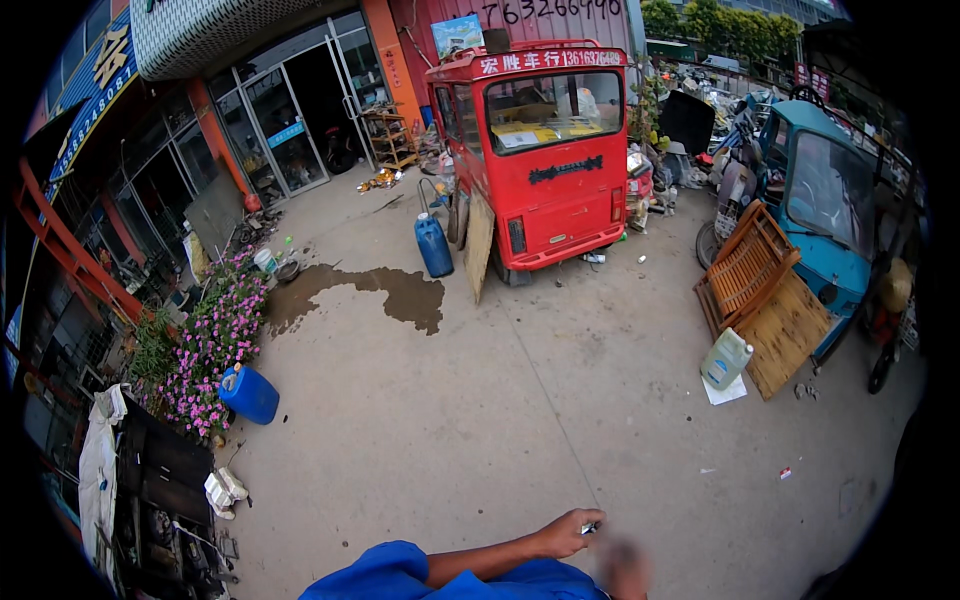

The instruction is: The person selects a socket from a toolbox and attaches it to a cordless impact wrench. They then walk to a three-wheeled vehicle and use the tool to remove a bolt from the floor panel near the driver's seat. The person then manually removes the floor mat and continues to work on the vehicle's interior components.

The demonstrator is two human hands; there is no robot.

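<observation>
Item: 1 left hand (568, 534) at the lower edge of the yard, bare, reaching in from a bright blue fabric sleeve (375, 576); fingers closed around 1 small dark-and-silver object (591, 527), kind too small to tell, which juts from the fist above the grey concrete ground (480, 420).

Item: 1 right hand (627, 580), just beside the left, mostly blurred; its grip I cannot tell.

Item: 2 blue plastic jugs: 1 squat (250, 397), beside a bush of pink flowers (210, 345); 1 taller (434, 246), near a dark wet patch (405, 297).

Item: 1 red, box-bodied vehicle (560, 205) with a wide window, a tan wooden board (480, 240) standing upright at its near left corner.

Item: 1 translucent plastic jug of pale liquid (727, 358), a white sheet (727, 392) at its foot, beside a flat wooden panel (787, 335).

Item: 1 brown slatted wooden chair (748, 258), tilted, near a teal vehicle (826, 275).
</observation>
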